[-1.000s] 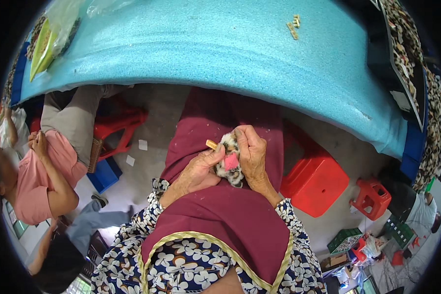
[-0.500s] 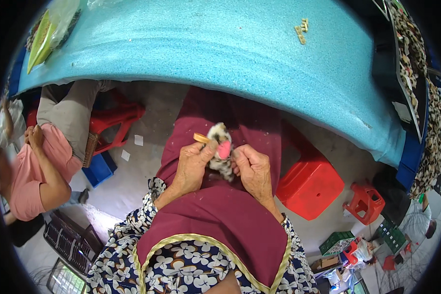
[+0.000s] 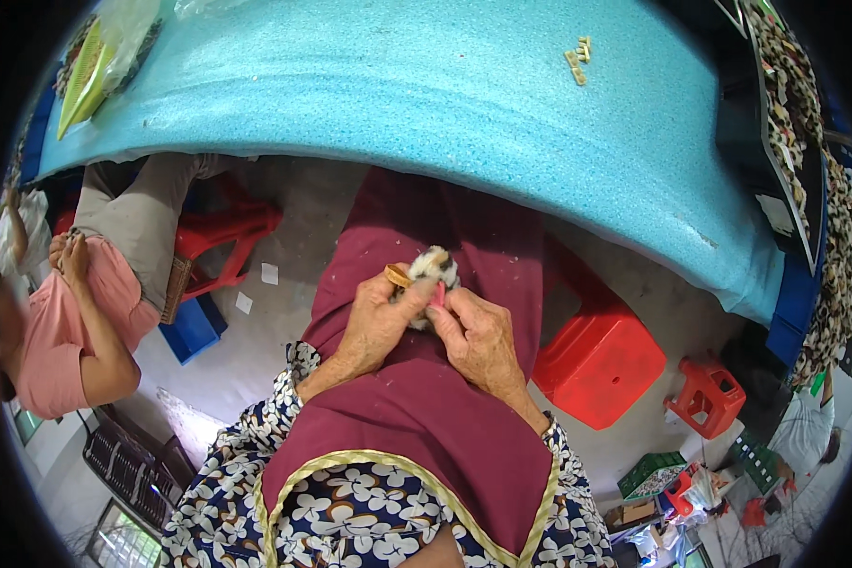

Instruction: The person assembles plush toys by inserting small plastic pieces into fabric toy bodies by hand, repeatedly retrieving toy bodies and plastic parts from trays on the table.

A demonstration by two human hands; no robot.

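Note:
A small plush piece (image 3: 434, 261) with white, black and brown fur lies between my hands, above the maroon apron (image 3: 407, 402) on my lap. My left hand (image 3: 379, 322) is closed on its left side, thumb pressed against the fur. By the fingers of that hand a yellow-tan strip (image 3: 397, 275) sticks up; what it is I cannot make out. Pink fabric (image 3: 437, 294) shows on the plush piece, where the thumb and fingers of my right hand (image 3: 478, 336) pinch at its edge. My fingers hide the lower part of the plush piece.
Ahead, a blue-covered table (image 3: 398, 95) holds small tan pieces (image 3: 577, 62) and a yellow-green basket (image 3: 83, 80). Spotted plush pieces (image 3: 828, 275) fill containers at the right. A red stool (image 3: 601, 369) stands right of my legs. At left sits a person in pink (image 3: 80, 327).
My right hand has moved left and slightly up, onto the pink fabric. The plush piece has shifted a little and more of it is covered by my fingers.

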